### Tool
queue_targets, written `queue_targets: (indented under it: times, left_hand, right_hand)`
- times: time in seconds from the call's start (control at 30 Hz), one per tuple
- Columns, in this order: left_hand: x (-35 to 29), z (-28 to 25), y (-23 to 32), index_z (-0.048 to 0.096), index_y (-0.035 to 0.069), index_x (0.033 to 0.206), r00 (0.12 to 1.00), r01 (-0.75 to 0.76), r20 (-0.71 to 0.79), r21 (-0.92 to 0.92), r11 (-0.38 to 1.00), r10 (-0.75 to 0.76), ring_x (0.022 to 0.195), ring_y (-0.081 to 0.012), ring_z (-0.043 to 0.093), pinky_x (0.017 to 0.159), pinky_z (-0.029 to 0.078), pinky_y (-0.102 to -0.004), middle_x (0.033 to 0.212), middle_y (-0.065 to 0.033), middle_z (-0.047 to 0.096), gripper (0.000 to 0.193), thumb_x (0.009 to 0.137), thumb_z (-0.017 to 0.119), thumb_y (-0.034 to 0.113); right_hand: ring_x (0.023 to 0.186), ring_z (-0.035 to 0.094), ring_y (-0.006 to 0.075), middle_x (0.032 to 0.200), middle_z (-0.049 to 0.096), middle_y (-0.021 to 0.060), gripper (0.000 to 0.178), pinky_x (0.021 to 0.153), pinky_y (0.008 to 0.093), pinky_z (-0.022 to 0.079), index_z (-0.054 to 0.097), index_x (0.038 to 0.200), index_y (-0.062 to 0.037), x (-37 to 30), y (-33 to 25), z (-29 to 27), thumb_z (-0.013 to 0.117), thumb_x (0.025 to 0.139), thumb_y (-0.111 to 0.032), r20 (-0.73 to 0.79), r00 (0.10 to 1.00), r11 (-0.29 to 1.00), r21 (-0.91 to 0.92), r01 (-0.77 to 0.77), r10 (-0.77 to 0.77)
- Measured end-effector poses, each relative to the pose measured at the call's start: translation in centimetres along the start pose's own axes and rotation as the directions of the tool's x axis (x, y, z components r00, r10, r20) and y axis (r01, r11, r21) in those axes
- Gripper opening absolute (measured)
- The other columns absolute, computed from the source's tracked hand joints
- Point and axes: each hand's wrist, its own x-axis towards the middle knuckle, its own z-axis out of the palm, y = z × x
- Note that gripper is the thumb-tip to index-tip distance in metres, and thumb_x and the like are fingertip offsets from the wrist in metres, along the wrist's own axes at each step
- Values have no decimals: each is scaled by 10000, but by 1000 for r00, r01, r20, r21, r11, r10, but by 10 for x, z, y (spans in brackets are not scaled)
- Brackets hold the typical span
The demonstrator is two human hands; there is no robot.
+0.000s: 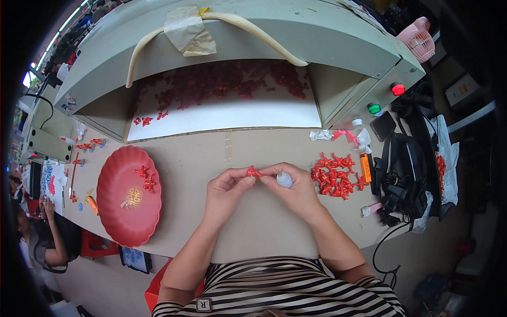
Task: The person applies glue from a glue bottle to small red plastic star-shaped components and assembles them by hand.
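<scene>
Red figurine (253, 172) pinched in our left hand (227, 189) above worktop (185, 203), our right hand (294, 191) gripping pale bottle (284, 180). Looks mid-work on 1; few pieces (149, 184) in red bowl (117, 177), cluster (334, 182) at right, heap (211, 87) inside booth (296, 33), can't tell which are finished tbh.

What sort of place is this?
Probably a factory workshop. Little red figures are clustered on the workbench, more red pieces lie inside a pale hooded cabinet, and another person is at the left.
</scene>
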Motion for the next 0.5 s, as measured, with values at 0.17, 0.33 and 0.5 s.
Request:
queue_targets:
  times: [0.17,0.33,0.5]
  left_hand:
    - [1,-1,-1,602,-17,994,1000,7,4,4,1000,-7,795,-94,581,739,478,-225,891,-53,637,184,818,614,35]
    - [0,0,0,601,-18,994,1000,7,7,2,1000,-7,806,-95,586,744,479,-225,897,-57,639,187,817,618,40]
    - [0,-1,0,601,-16,993,1000,14,11,2,1000,-14,818,-98,590,749,479,-226,906,-61,641,185,818,618,42]
  right_hand:
    - [747,538,56,815,620,1,129,682,205,442,643,902,-23,1,0,0,655,785,-76,-5,1000,1000,8,-30,30]
    - [746,537,55,809,618,2,131,683,204,440,641,906,-21,1,-1,-1,651,791,-81,13,1000,1000,10,-9,9]
    - [747,537,55,808,617,1,131,682,203,441,641,907,-21,2,2,-1,650,791,-81,14,1000,1000,9,-5,5]
